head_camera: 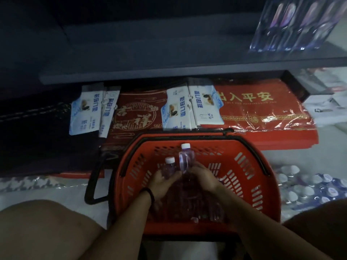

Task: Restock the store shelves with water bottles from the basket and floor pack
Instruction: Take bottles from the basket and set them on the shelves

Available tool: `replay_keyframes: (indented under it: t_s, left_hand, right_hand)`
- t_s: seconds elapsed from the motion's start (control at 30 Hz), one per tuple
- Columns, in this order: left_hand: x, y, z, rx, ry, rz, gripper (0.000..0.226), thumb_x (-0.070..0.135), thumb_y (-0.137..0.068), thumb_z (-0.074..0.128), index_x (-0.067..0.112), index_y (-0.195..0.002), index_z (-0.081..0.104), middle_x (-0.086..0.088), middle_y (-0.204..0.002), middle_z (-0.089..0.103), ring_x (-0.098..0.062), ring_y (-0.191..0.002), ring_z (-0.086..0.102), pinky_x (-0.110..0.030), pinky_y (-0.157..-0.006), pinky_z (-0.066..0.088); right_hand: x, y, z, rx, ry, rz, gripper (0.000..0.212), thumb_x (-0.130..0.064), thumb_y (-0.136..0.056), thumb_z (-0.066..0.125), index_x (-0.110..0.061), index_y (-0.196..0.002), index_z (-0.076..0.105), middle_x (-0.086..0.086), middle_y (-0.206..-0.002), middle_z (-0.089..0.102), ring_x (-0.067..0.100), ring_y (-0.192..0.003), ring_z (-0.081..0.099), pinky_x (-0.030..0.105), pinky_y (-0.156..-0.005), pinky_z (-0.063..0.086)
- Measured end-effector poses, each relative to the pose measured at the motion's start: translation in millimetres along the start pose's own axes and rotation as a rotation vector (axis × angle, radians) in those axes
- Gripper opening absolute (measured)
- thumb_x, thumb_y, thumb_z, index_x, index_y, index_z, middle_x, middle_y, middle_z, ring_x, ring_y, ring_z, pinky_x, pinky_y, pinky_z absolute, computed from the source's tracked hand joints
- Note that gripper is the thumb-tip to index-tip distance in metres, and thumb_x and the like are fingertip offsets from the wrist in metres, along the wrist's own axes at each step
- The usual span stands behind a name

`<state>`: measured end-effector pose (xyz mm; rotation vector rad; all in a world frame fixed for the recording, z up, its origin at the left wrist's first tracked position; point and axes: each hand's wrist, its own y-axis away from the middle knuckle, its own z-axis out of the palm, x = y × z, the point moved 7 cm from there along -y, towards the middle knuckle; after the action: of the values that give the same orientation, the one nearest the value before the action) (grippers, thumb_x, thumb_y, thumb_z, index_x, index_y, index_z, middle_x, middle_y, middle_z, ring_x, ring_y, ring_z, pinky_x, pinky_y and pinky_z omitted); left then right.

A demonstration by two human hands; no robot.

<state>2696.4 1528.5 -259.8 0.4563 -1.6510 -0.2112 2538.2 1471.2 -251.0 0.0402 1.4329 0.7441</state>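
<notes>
The first water bottle [169, 168] is upright, white cap up, and the left hand [161, 183] holds it with fingers curled round its lower body. The second water bottle [185, 160] stands just beside it and slightly higher; the right hand [203, 176] grips its base the same way. The two bottles are close together; whether they touch cannot be told.

Both are inside the red basket [210, 145], near its centre and clear of the slotted walls. Loose bottles [199, 205] lie dimly on the basket bottom under the forearms. One of the black handles [93, 182] is folded down outside the left rim.

The floor pack [309, 186] lies to the right of the basket, close to its wall. The basket's far rim sits against red mats [244, 109] bearing white-and-blue packets [187, 107].

Above the mats runs the front edge of a dark shelf [169, 74], its surface bare at centre, with packaged goods [300, 21] at its right end. The pale floor [328, 151] is open to the right. Lighting is dim.
</notes>
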Motion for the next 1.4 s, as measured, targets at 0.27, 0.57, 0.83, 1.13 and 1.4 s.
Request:
replay_keyframes:
  t_s: [0.27, 0.57, 0.83, 1.13, 1.4]
  left_hand:
    - [105, 45, -34, -0.047, 0.358, 0.073, 0.044, 0.029, -0.088, 0.082, 0.012, -0.127, 0.071, -0.023, -0.121, 0.074, -0.040, -0.106, 0.074, -0.058, -0.092, 0.059]
    - [257, 63, -95, -0.080, 0.196, 0.375, 0.042, 0.001, -0.097, 0.069, 0.018, -0.134, 0.057, -0.017, -0.126, 0.074, -0.035, -0.111, 0.074, -0.052, -0.085, 0.063]
    - [341, 16, -153, 0.095, 0.263, 0.548, 0.039, 0.019, -0.100, 0.069, 0.027, -0.133, 0.048, -0.011, -0.125, 0.072, -0.026, -0.102, 0.075, -0.051, -0.084, 0.064]
    - [379, -93, -218, 0.273, 0.212, 0.631, 0.050, -0.003, -0.090, 0.075, 0.024, -0.129, 0.057, -0.005, -0.113, 0.076, -0.013, -0.094, 0.076, -0.030, -0.077, 0.063]
    - [370, -174, -254, 0.366, 0.061, 0.686, 0.046, 0.007, -0.095, 0.067, 0.032, -0.131, 0.054, 0.015, -0.112, 0.072, 0.002, -0.101, 0.066, -0.033, -0.092, 0.056]
  right_hand:
    - [-86, 42, 50, -0.214, -0.109, -0.165, 0.049, -0.024, -0.098, 0.070, -0.009, -0.143, 0.057, 0.023, -0.138, 0.067, 0.047, -0.126, 0.064, 0.069, -0.111, 0.046]
    - [-244, 63, 90, -0.183, 0.060, -0.467, 0.045, -0.001, -0.094, 0.075, -0.003, -0.133, 0.053, 0.022, -0.121, 0.074, 0.041, -0.112, 0.074, 0.058, -0.099, 0.058]
    - [-363, 35, 135, -0.008, 0.310, -0.725, 0.049, 0.002, -0.081, 0.087, -0.012, -0.123, 0.067, 0.009, -0.110, 0.080, 0.029, -0.101, 0.079, 0.049, -0.092, 0.064]
    - [-413, -86, 149, 0.324, 0.513, -0.671, 0.044, -0.020, -0.075, 0.096, -0.031, -0.108, 0.070, -0.010, -0.096, 0.077, 0.008, -0.090, 0.075, 0.033, -0.087, 0.063]
    - [-417, -180, 155, 0.353, 0.642, -0.638, 0.050, -0.014, -0.077, 0.094, -0.023, -0.119, 0.066, -0.013, -0.102, 0.071, 0.003, -0.094, 0.067, 0.034, -0.090, 0.061]
